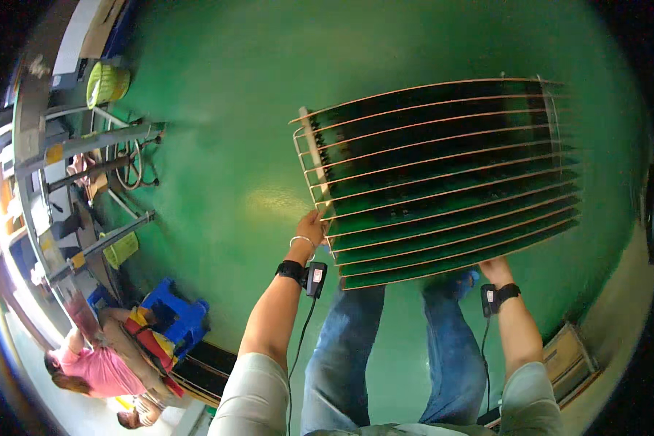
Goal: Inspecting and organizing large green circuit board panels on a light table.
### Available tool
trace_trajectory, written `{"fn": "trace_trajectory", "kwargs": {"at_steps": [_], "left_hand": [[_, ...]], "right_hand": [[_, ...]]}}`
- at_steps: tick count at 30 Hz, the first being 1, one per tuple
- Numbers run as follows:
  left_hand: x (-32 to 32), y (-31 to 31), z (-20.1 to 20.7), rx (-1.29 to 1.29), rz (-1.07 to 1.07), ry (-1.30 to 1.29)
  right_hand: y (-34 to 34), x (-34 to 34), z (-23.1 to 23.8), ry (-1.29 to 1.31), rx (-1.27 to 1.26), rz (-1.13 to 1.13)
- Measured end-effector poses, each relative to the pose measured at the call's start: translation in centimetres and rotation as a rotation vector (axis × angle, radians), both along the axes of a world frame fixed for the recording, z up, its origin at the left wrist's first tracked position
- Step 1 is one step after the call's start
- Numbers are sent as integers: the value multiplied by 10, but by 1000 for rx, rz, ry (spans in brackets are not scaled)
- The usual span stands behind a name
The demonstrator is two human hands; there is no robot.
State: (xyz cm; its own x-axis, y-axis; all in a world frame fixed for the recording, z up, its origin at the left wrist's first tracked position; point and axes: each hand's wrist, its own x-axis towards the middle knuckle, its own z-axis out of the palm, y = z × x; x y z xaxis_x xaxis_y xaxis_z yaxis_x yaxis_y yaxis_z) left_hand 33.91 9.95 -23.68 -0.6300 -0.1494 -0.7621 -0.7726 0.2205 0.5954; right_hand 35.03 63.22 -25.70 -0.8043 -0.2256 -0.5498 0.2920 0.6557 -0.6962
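Seen from the head camera, a person standing on a glossy green floor (218, 145) carries a wire rack (443, 182) loaded with about 10 green circuit boards (458, 218), held out in front of the body above the jeans-clad legs (349, 349). The boards sit on edge in parallel slots, apart from one another, apparently so their faces do not rub; the rack is carried roughly level, which would keep them seated. The left hand (314, 227) grips the near left corner of the rack, fingers curled around the wire frame. The right hand (495, 270) is under the near right edge, mostly hidden by the lowest board, so whether its fingers are closed on the frame cannot be told; it seems to bear the load from below. 1 hand at each end spreads the weight of the wide rack. Each wrist wears a black strap with a small device, the left wrist device (314, 277) trailing a thin cable. At left stand metal-framed workbenches (73, 145) with a yellow-green bin (107, 83) near the top and a 2nd one lower down (120, 248). Blue crates (173, 314) sit near the lower left, just beside another person in a pink top (98, 363) who bends low. A flat carton (570, 363) lies on the floor at lower right.
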Motion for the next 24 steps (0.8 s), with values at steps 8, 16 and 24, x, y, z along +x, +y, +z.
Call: {"fn": "trace_trajectory", "kwargs": {"at_steps": [8,16,24], "left_hand": [[70,-14,105,382,566,-53],[104,-33,147,799,1029,58],[119,-82,156,503,575,142]], "right_hand": [[-119,-124,85,-564,-529,-936],[-180,-168,151,-512,-364,-784],[-265,-180,199,-410,-567,-612]]}}
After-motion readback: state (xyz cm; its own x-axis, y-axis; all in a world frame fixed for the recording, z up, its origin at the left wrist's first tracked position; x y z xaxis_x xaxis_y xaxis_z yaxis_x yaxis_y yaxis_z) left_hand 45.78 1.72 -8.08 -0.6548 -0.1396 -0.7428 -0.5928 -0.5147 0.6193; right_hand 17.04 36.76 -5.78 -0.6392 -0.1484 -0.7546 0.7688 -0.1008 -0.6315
